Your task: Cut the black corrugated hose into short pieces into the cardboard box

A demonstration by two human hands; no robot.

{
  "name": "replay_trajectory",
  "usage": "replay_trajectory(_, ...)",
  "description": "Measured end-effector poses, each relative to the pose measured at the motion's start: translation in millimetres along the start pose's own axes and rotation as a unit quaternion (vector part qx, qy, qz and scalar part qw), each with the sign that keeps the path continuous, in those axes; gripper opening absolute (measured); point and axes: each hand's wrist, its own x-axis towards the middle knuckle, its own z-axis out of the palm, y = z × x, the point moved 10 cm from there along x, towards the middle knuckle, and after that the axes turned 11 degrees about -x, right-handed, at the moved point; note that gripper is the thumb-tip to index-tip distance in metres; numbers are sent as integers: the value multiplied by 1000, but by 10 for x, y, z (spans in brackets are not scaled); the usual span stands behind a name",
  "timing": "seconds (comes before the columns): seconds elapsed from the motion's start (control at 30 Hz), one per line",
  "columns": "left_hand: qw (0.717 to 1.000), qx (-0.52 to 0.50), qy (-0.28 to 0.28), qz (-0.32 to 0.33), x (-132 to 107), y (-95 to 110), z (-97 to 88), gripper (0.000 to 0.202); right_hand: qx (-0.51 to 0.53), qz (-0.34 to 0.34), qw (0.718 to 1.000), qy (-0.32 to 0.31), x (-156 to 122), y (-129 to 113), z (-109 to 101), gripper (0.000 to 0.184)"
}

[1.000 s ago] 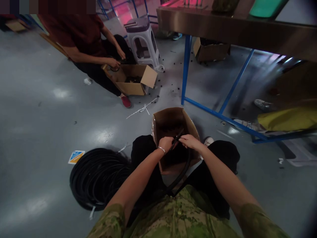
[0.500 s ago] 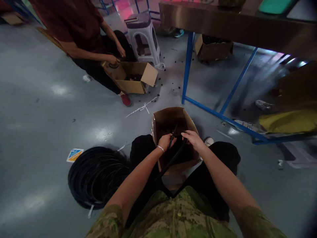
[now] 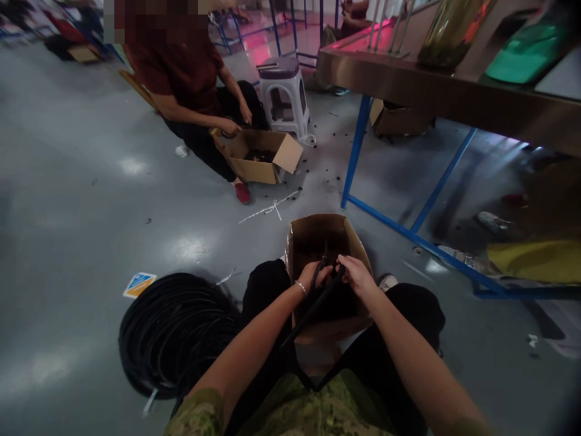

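Observation:
I sit on the floor with an open cardboard box [image 3: 303,233] between my knees. My left hand [image 3: 316,275] is closed around a dark scissor-like cutting tool [image 3: 323,257] over the box. My right hand [image 3: 356,274] is closed on the end of a black hose [image 3: 313,309] and holds it at the tool. The hose runs back down toward my lap. Dark small pieces lie inside the box, too dim to make out.
A large coil of black hose [image 3: 175,333] lies on the floor at my left. Another person [image 3: 190,85] sits ahead over a second open box [image 3: 261,158], beside a white stool [image 3: 285,97]. A blue-legged table [image 3: 436,91] stands on the right.
The hose has straightened from a curved loop into a line running from my lap to my hands. My view has tilted upward, and both hands remain over the box.

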Motion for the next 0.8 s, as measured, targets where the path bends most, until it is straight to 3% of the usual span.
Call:
replay_trajectory(0.2, 999, -4, 37, -32, 8, -125, -78, 24, -31, 7, 999, 3, 104, 95, 95, 36)
replay_trajectory(0.37, 994, 39, 101, 14, 1, -64, -274, 25, -50, -10, 999, -1, 149, 111, 226, 35)
replay_trajectory(0.5, 984, 112, 136, 10, 0, -88, -380, 27, -67, -26, 997, -32, 187, 135, 368, 39)
replay_trajectory(0.67, 972, 186, 145, 13, -22, -106, -393, 28, -102, -35, 992, -72, 195, 164, 469, 42)
replay_trajectory(0.8, 963, 246, 113, 12, -28, -94, -334, 33, -120, -15, 991, -63, 164, 200, 440, 45)
